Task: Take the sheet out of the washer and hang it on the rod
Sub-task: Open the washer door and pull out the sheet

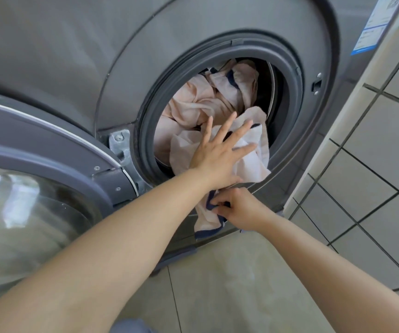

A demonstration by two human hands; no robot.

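Right hand (238,207) pinches the navy-trimmed corner of the sheet (193,102) just below the washer (73,44) opening, while the left hand (220,150) lies spread flat on the fold spilling over the door seal (145,121). Most of the sheet's bunched inside the drum. I'd feed it out hand over hand, off the floor (229,284).

left arm: bare, stretched forward from lower left, wrist straight | left hand (217,155): palm down, fingers straight and spread, laid flat on sheet (249,162) | right arm: bare, reaching in from lower right | right hand (239,207): lower and nearer than left, knuckles up, fingers curled, pinching sheet's dark hem
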